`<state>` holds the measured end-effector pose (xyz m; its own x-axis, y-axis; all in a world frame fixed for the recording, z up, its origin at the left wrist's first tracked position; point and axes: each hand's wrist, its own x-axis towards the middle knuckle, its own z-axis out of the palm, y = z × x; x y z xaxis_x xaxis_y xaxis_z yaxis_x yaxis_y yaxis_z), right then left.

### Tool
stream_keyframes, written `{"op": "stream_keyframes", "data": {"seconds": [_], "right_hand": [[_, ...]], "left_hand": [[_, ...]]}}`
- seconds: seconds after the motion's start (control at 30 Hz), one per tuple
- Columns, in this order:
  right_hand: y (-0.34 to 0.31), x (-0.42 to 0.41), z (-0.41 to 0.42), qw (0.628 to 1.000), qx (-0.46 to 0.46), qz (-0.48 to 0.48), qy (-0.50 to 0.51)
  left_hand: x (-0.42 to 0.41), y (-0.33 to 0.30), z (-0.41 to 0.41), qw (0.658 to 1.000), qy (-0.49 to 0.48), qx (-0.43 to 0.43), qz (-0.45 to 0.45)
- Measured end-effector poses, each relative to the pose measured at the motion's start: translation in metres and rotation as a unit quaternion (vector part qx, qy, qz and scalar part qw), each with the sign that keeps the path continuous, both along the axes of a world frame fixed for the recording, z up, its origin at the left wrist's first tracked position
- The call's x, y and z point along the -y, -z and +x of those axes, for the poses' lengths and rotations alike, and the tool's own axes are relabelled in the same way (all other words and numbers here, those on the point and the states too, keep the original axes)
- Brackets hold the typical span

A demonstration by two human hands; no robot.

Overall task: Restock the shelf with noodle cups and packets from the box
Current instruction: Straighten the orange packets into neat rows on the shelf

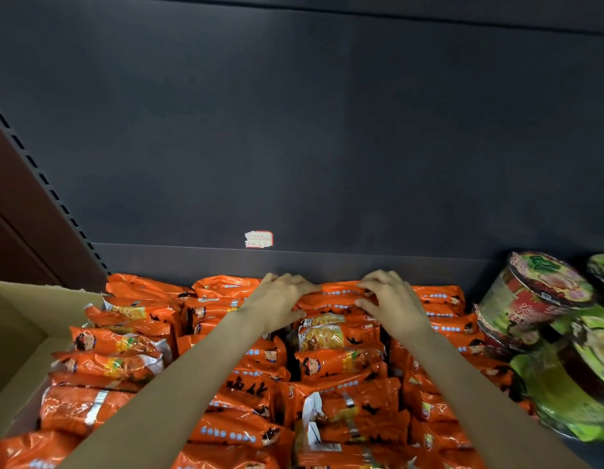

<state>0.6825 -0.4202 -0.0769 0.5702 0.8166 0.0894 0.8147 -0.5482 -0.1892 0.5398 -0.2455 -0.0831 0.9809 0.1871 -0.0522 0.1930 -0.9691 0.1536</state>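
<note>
Several orange noodle packets [341, 363] lie packed in rows on the dark shelf, reaching back to its rear panel [294, 262]. Both my hands are at the back row. My left hand [277, 301] has its fingers curled over the top of an orange packet [327, 297] and its thumb against the packet's front. My right hand [392, 301] grips the same packet from the right side, fingers bent over its top edge. Green noodle cups [537, 296] lie tilted and stacked at the right. The cardboard box [13, 333] stands at the left, with orange packets [108, 367] in it.
A torn price label [258, 239] sticks on the dark back panel above the packets. A slotted shelf upright [43, 177] runs up the left side beside a brown wall. The shelf space above the packets is open and dark.
</note>
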Motion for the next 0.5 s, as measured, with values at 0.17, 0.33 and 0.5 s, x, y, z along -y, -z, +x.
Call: {"op": "stream_keyframes", "data": {"seconds": [0.17,0.33,0.5], "right_hand": [[-0.001,0.002,0.000,0.998,0.040,-0.043,-0.015],[-0.002,0.007,0.004,0.994,0.089,-0.054,-0.018],[0.001,0.011,0.004,0.998,0.052,-0.032,0.007]], "left_hand": [[0.002,0.000,0.008,0.999,0.019,0.007,0.047],[0.013,0.001,0.022,0.999,0.027,0.019,0.035],[0.011,-0.001,0.020,0.999,0.015,0.030,-0.011]]}}
